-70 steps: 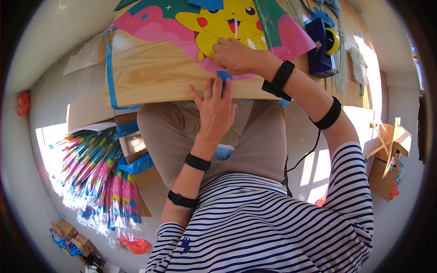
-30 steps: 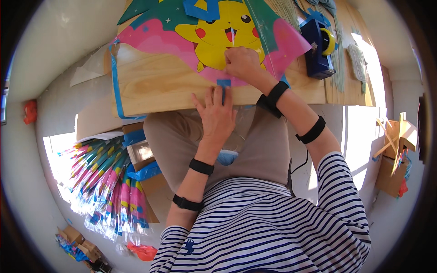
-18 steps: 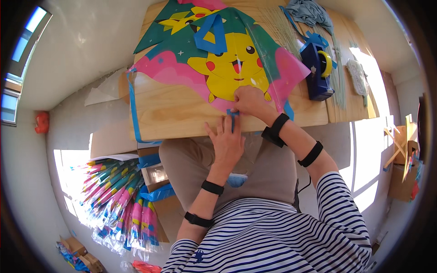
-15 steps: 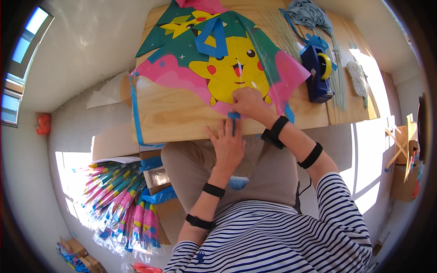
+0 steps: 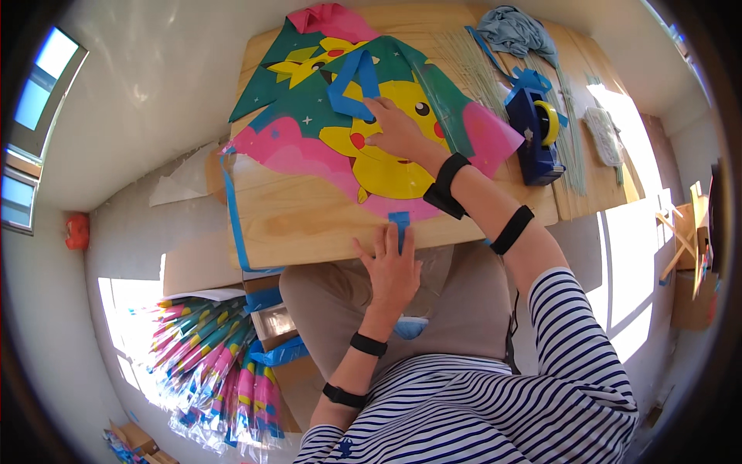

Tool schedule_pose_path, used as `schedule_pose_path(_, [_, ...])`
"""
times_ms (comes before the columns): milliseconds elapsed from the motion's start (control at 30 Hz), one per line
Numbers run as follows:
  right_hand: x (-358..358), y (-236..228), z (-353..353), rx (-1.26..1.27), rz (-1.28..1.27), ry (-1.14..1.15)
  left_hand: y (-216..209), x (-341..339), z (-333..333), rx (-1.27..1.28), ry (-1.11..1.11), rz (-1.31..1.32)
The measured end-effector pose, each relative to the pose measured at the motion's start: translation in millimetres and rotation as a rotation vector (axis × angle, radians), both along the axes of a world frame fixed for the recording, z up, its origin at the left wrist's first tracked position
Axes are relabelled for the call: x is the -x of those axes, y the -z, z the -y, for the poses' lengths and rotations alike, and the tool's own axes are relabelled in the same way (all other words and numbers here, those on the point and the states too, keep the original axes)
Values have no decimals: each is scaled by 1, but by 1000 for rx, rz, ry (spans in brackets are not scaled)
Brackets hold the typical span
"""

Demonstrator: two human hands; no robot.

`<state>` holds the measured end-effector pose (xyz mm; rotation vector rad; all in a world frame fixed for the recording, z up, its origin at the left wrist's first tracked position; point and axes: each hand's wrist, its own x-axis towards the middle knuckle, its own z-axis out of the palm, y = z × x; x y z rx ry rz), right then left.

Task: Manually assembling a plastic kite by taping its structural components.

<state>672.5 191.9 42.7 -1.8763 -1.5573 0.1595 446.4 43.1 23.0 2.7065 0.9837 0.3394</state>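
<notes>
A kite sheet (image 5: 390,174) in green and pink, printed with a big yellow cartoon figure, lies on the wooden table in front of me. A loop of blue ribbon (image 5: 338,97) rests on its upper part. My right hand (image 5: 398,133) is over the figure, fingers stretched to the ribbon's lower right end, thumb apart; whether they grip it I cannot tell. At the front edge, my left hand (image 5: 390,267) has its fingers spread. Its fingertips lie on a short blue strip (image 5: 399,220) at the sheet's bottom tip.
Right of the sheet stands a blue tape dispenser (image 5: 533,147) with a yellow roll. Thin sticks (image 5: 483,73), a grey cloth (image 5: 516,32) and a clear packet (image 5: 603,135) lie beyond it. Many wrapped kites (image 5: 216,363) are heaped on the floor at left, beside a box (image 5: 274,321).
My right hand has left the sheet's bottom tip and moved up and left to the blue ribbon loop. My left hand stays at the blue strip.
</notes>
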Motion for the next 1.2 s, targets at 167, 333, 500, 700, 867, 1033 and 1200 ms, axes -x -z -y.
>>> schedule_pose_path(167, [-1,30,-55,60,-170,110,-8,-3,2,29,19,-23])
schedule_pose_path(333, [17,17,-37,291,-149,128,-13,5,-3,109,-15,37])
schedule_pose_path(500, [0,16,-6,196,-133,136,-31,1,-17,118,-30,230])
schedule_pose_path(700, [27,9,-30,45,150,62,-37,14,-16,122,-39,250])
schedule_pose_path(867, [26,31,-64,170,125,98,-35,32,-18,143,-78,264])
schedule_pose_path(1033, [32,25,-22,-88,-210,-84,-40,34,-42,686,-253,573])
schedule_pose_path(1200, [102,-38,177,148,-1088,-316,-43,14,-52,1659,-368,1161])
